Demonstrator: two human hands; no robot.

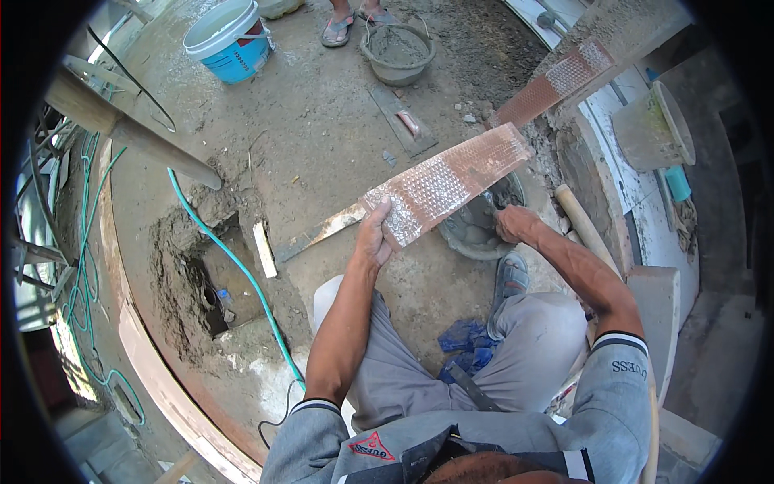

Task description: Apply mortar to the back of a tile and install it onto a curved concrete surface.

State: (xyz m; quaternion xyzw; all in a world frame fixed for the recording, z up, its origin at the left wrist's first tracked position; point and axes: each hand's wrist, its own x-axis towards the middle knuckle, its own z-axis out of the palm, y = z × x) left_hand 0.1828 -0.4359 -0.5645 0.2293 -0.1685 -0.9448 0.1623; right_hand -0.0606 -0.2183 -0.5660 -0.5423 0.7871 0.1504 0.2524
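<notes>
My left hand (375, 234) grips the near end of a long, narrow reddish-brown tile (451, 181), thumb on top. The tile's bumpy back faces up, with pale residue over part of it, and it slants away to the right. Beneath its far half, a shallow tub (474, 234) of wet grey mortar is partly hidden. My right hand (518, 223) is closed at the tub's right rim. What its fingers hold is hidden from view.
A similar tile strip (556, 85) lies at the upper right. Ahead are a flat trowel (407, 125), a mortar bucket (397, 56), a blue-white bucket (230, 48) and another person's feet (337, 31). At left, a green hose (234, 258) crosses a dug hole (216, 290). A wooden pole (584, 222) lies right.
</notes>
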